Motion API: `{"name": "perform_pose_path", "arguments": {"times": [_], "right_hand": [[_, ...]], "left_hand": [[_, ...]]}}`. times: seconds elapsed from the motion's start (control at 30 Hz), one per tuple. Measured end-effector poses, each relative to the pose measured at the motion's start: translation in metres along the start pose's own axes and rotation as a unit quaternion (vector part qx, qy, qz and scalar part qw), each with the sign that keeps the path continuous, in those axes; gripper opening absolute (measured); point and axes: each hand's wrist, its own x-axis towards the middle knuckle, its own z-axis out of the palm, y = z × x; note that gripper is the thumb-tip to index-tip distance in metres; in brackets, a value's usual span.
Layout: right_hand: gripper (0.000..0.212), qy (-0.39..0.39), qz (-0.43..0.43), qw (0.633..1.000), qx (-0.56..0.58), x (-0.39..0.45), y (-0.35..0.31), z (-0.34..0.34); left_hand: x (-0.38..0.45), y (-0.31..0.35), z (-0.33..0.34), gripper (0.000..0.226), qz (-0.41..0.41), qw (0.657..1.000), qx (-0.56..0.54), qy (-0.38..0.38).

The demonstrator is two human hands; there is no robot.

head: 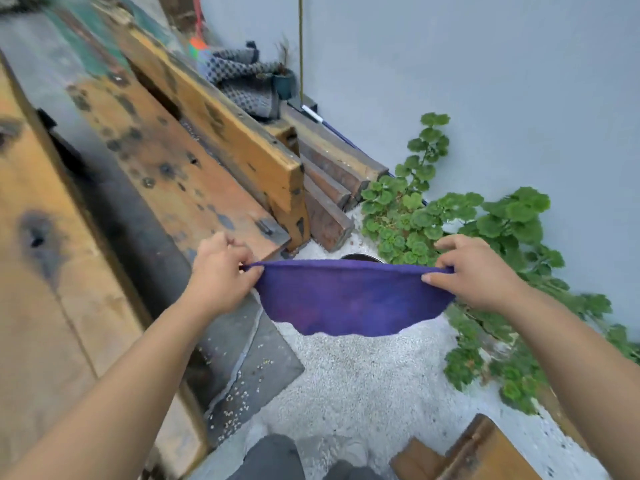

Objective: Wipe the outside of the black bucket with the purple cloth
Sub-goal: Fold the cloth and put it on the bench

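I hold the purple cloth (349,299) stretched out in the air in front of me. My left hand (221,271) pinches its left corner and my right hand (474,271) pinches its right corner. The cloth sags in a curve between them. Only a thin arc of the black bucket's rim (362,257) shows just above the cloth's top edge; the rest of the bucket is hidden behind the cloth.
Weathered wooden planks and beams (194,161) run along the left. A leafy green plant (450,230) grows against the pale wall (485,81) on the right. White gravel (363,375) covers the ground. A wooden board (478,452) lies at bottom right.
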Motion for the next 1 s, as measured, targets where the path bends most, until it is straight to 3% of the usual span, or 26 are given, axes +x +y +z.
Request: {"name": "perform_pose_path", "arguments": {"times": [0.07, 0.17, 0.23, 0.3, 0.37, 0.43, 0.5, 0.57, 0.6, 0.63, 0.67, 0.73, 0.77, 0.8, 0.83, 0.9, 0.93, 1.0], "right_hand": [[0.039, -0.002, 0.011, 1.000, 0.029, -0.002, -0.029, 0.002], [0.039, -0.059, 0.043, 0.974, 0.216, -0.020, -0.096, 0.026], [0.030, -0.097, 0.034, 0.938, 0.331, -0.037, -0.145, 0.053], [0.021, -0.133, 0.029, 0.894, 0.428, -0.060, -0.202, 0.085], [0.017, -0.186, 0.041, 0.827, 0.528, -0.082, -0.261, 0.107], [0.013, -0.246, 0.050, 0.754, 0.607, -0.102, -0.311, 0.119], [0.047, -0.343, 0.012, 0.673, 0.655, -0.114, -0.345, 0.122], [0.066, -0.432, -0.064, 0.630, 0.642, -0.124, -0.380, 0.125], [0.063, -0.450, -0.097, 0.637, 0.618, -0.127, -0.397, 0.129], [0.056, -0.438, -0.132, 0.670, 0.584, -0.126, -0.408, 0.132], [0.050, -0.392, -0.167, 0.728, 0.537, -0.126, -0.434, 0.143], [0.038, -0.192, -0.172, 0.857, 0.445, -0.115, -0.459, 0.162], [0.039, -0.100, -0.165, 0.891, 0.411, -0.108, -0.474, 0.171], [0.049, -0.060, -0.178, 0.913, 0.363, -0.101, -0.487, 0.180], [0.067, -0.069, -0.216, 0.924, 0.308, -0.094, -0.501, 0.190], [0.097, -0.175, -0.306, 0.914, 0.200, -0.082, -0.529, 0.210], [0.098, -0.226, -0.345, 0.894, 0.176, -0.079, -0.547, 0.218], [0.071, -0.291, -0.389, 0.851, 0.199, -0.074, -0.576, 0.232]], "left_hand": [[-0.023, -0.005, -0.015, 0.033, -0.135, 0.970, -0.200, -0.031], [-0.067, -0.007, -0.019, 0.027, -0.334, 0.791, -0.511, -0.053], [-0.097, -0.004, -0.018, 0.024, -0.381, 0.729, -0.562, -0.089], [-0.127, -0.011, -0.019, 0.020, -0.347, 0.746, -0.559, -0.102], [-0.155, -0.026, -0.026, 0.016, -0.283, 0.812, -0.501, -0.095], [-0.185, -0.051, -0.050, 0.037, -0.231, 0.875, -0.419, -0.080], [-0.207, -0.081, -0.079, 0.055, -0.168, 0.907, -0.380, -0.074], [-0.230, -0.121, -0.108, 0.060, -0.118, 0.946, -0.295, -0.062], [-0.239, -0.140, -0.120, 0.053, -0.104, 0.961, -0.254, -0.046], [-0.244, -0.152, -0.130, 0.041, -0.096, 0.967, -0.236, -0.025], [-0.256, -0.176, -0.145, 0.029, -0.096, 0.966, -0.241, -0.006], [-0.267, -0.205, -0.166, 0.016, -0.098, 0.946, -0.310, 0.003], [-0.275, -0.221, -0.178, 0.015, -0.103, 0.931, -0.350, -0.004], [-0.282, -0.236, -0.191, 0.015, -0.102, 0.919, -0.380, -0.016], [-0.290, -0.250, -0.203, 0.015, -0.094, 0.912, -0.398, -0.032], [-0.304, -0.277, -0.230, 0.017, -0.056, 0.904, -0.419, -0.071], [-0.310, -0.289, -0.242, 0.019, -0.037, 0.900, -0.425, -0.090], [-0.321, -0.315, -0.259, 0.019, -0.027, 0.898, -0.424, -0.116]]}}
